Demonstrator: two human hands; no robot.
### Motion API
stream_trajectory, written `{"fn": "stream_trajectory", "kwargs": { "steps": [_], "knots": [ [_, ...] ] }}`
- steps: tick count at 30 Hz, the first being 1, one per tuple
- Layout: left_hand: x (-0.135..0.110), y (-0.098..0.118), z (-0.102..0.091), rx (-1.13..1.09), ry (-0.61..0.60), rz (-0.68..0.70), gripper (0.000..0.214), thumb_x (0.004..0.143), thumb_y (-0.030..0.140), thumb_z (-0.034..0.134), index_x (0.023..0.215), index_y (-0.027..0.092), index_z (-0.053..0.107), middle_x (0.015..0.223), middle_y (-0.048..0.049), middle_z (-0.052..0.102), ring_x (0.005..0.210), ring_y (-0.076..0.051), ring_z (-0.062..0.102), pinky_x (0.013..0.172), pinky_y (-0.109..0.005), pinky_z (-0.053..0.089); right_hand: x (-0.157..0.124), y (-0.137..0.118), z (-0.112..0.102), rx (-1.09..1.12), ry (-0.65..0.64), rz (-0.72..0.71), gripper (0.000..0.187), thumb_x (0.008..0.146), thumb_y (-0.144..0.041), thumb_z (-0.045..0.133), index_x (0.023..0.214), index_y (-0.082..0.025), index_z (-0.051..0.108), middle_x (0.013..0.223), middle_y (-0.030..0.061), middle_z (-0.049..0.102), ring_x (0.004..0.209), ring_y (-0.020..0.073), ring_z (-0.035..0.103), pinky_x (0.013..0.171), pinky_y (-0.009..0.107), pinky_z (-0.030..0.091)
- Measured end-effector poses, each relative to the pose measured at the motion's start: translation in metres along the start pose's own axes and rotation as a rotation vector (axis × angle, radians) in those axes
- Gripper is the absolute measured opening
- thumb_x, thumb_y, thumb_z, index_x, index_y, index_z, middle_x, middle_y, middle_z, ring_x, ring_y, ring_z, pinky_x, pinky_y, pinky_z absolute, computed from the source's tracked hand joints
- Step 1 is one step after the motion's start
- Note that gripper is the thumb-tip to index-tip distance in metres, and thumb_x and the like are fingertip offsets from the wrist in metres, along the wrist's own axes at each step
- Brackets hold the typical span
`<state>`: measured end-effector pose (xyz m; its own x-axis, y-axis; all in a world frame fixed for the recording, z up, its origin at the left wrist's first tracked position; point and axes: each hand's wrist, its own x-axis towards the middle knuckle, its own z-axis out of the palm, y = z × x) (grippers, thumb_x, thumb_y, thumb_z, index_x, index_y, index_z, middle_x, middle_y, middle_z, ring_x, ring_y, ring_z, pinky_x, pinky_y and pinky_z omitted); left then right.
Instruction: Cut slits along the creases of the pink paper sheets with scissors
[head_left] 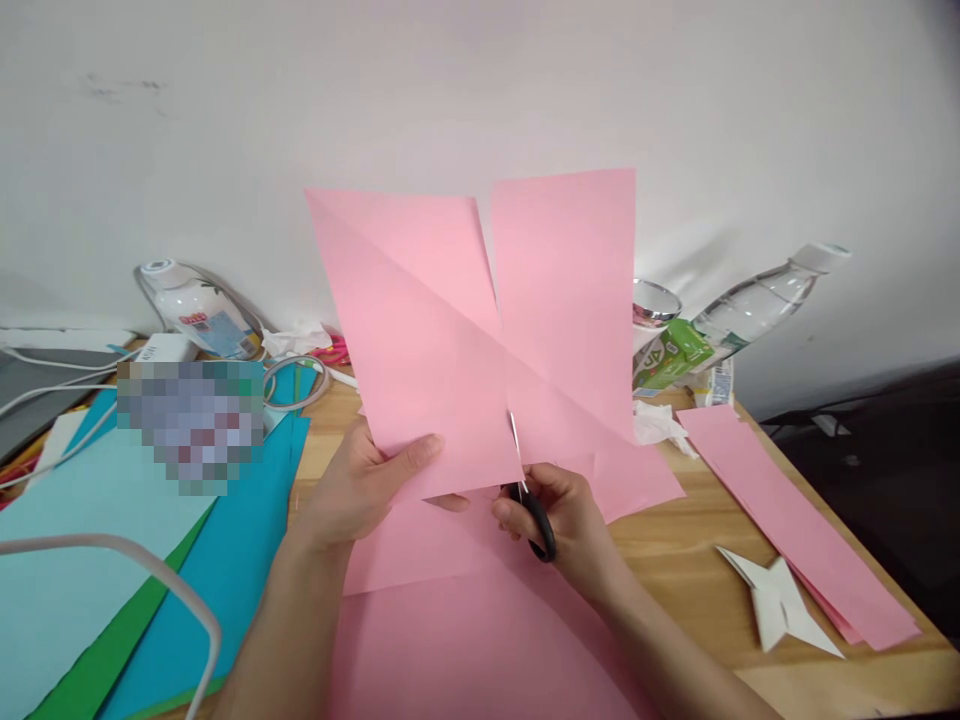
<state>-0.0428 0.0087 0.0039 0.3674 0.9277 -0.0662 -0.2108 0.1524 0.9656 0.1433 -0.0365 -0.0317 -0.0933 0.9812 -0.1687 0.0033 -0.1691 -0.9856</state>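
A folded pink paper sheet [427, 330] stands upright over the wooden table [675, 540], slit from its top edge down the middle. My left hand [367, 480] pinches its lower left part, thumb in front. My right hand [562, 520] grips black-handled scissors [534, 515] whose blades point up into the cut near the paper's lower middle. The right-hand part of the sheet [566, 290] leans away from the left part.
More pink sheets [465, 640] lie under my arms. Pink strips [795, 520] and a white folded paper star [780, 605] lie at the right. Blue and green sheets [187, 580] lie left, with white cables. Two plastic bottles [757, 300] and a green carton stand against the wall.
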Motion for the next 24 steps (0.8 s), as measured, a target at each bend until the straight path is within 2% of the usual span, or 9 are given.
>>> {"fn": "stream_trajectory", "kwargs": {
  "steps": [4, 9, 13, 17, 21, 24],
  "knots": [
    [0.000, -0.001, -0.002, -0.004, -0.027, -0.001, 0.028, 0.077, 0.025, 0.064, 0.105, 0.020, 0.064, 0.093, -0.0068, 0.072, 0.078, -0.026, 0.069, 0.053, -0.034, 0.060, 0.000, 0.003, -0.001, -0.024, -0.003, -0.020, 0.023, 0.068, -0.032, 0.071, 0.062, -0.018, 0.054, 0.052, -0.0039, 0.048, 0.048, 0.0093, 0.042, 0.047, 0.023, 0.035],
    [0.002, 0.000, -0.006, 0.058, 0.077, 0.079, 0.030, 0.072, 0.022, 0.070, 0.102, 0.019, 0.067, 0.101, -0.0062, 0.071, 0.094, -0.025, 0.066, 0.077, -0.033, 0.056, 0.000, 0.006, -0.001, -0.101, 0.029, 0.001, 0.029, 0.067, -0.035, 0.072, 0.056, -0.017, 0.051, 0.052, -0.0037, 0.044, 0.050, 0.0091, 0.037, 0.047, 0.023, 0.031],
    [0.002, 0.000, -0.009, 0.024, 0.181, 0.055, 0.034, 0.069, 0.026, 0.073, 0.100, 0.016, 0.067, 0.104, -0.0090, 0.071, 0.095, -0.027, 0.065, 0.078, -0.034, 0.056, 0.001, 0.008, 0.002, -0.126, 0.083, 0.011, 0.033, 0.061, -0.036, 0.076, 0.055, -0.016, 0.050, 0.054, -0.0032, 0.043, 0.052, 0.0102, 0.038, 0.050, 0.024, 0.033],
    [0.004, -0.006, -0.015, 0.070, 0.192, 0.091, 0.032, 0.071, 0.026, 0.071, 0.102, 0.018, 0.068, 0.111, -0.0080, 0.068, 0.103, -0.026, 0.062, 0.084, -0.033, 0.053, 0.001, 0.009, 0.001, -0.172, 0.093, 0.003, 0.032, 0.062, -0.036, 0.075, 0.057, -0.017, 0.050, 0.056, -0.0027, 0.044, 0.055, 0.0112, 0.040, 0.051, 0.024, 0.033],
    [0.004, -0.009, -0.018, 0.137, 0.246, 0.150, 0.029, 0.070, 0.024, 0.072, 0.098, 0.019, 0.069, 0.111, -0.0060, 0.068, 0.105, -0.025, 0.061, 0.088, -0.034, 0.051, 0.001, 0.006, -0.001, -0.183, 0.070, -0.007, 0.030, 0.064, -0.034, 0.075, 0.061, -0.017, 0.052, 0.057, -0.0028, 0.047, 0.055, 0.0113, 0.041, 0.050, 0.023, 0.033],
    [0.004, -0.008, -0.016, 0.090, 0.251, 0.137, 0.028, 0.069, 0.026, 0.073, 0.096, 0.018, 0.069, 0.105, -0.0061, 0.070, 0.098, -0.024, 0.064, 0.082, -0.032, 0.054, 0.001, 0.002, -0.001, -0.084, -0.007, -0.001, 0.031, 0.062, -0.035, 0.077, 0.064, -0.017, 0.053, 0.059, -0.0027, 0.051, 0.055, 0.0105, 0.043, 0.050, 0.022, 0.035]
  ]
}}
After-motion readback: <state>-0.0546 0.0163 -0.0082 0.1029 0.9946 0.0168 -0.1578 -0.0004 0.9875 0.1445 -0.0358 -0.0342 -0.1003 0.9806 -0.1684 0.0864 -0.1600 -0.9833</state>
